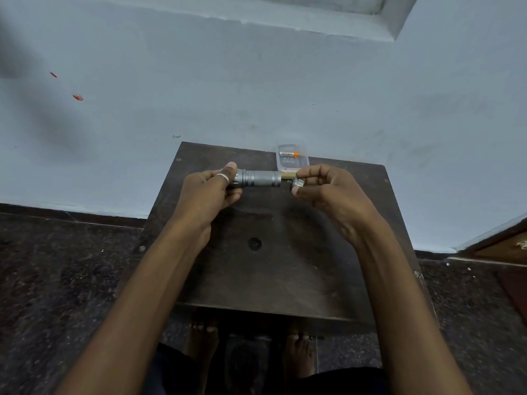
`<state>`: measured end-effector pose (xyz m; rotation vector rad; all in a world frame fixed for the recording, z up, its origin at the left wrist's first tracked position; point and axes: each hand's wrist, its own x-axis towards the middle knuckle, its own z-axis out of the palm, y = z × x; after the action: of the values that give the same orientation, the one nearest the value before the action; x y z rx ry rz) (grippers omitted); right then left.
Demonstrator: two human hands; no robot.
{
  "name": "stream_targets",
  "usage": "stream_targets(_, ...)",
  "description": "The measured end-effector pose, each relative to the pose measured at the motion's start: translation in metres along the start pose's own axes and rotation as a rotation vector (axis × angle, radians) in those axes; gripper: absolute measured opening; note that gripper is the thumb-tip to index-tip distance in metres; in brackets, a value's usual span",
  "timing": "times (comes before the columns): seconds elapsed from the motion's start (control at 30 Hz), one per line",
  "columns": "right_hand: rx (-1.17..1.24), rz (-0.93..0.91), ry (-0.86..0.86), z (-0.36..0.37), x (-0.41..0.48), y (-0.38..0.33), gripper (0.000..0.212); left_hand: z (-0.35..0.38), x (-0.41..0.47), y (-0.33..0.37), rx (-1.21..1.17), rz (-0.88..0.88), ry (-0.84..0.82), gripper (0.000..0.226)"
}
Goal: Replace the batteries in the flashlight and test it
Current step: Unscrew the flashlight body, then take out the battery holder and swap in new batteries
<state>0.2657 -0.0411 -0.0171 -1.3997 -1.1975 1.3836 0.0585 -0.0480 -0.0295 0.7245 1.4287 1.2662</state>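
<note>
A grey metal flashlight [261, 178] is held level above the dark wooden table [285, 266]. My left hand [209, 189], a ring on one finger, grips its head end. Just off the body's right end, my right hand [328, 192] pinches the flashlight's silver tail cap [297, 183] between thumb and fingers, with a small gap between cap and body. A yellowish part [287, 175] shows at the open end of the body. Behind the flashlight lies a clear plastic case [292, 158] at the table's far edge, with an orange-tipped battery [289, 153] in it.
The small table stands against a pale blue wall [256, 81]. A round hole [254, 243] marks the tabletop's middle. Dark speckled floor [71, 280] surrounds it, my bare feet [299, 354] are under the near edge, and a wooden door frame [499, 246] is at right.
</note>
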Motion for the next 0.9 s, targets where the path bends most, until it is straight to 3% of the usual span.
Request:
stream_targets(0.23, -0.486, 0.005, 0.067, -0.012, 0.003, 0.011, 0.031, 0.001, -0.001, 0.001, -0.009, -0.006, 0.004, 0.019)
stream_targets(0.47, -0.816, -0.017, 0.132, -0.017, 0.001, 0.008, 0.025, 0.002, -0.001, 0.002, -0.010, -0.013, 0.011, 0.019)
stream_targets(0.7, -0.841, 0.044, 0.115, -0.019, 0.000, 0.007, 0.022, 0.002, -0.003, 0.003, -0.011, -0.011, 0.007, 0.019)
stream_targets(0.8, -0.850, 0.053, 0.099, -0.021, 0.001, 0.008, 0.035, 0.003, -0.003, 0.003, -0.013, -0.010, 0.008, 0.018)
stream_targets(0.9, -0.717, -0.092, 0.246, -0.020, -0.001, 0.003, 0.028, 0.003, -0.002, 0.002, -0.018, -0.001, 0.000, 0.018)
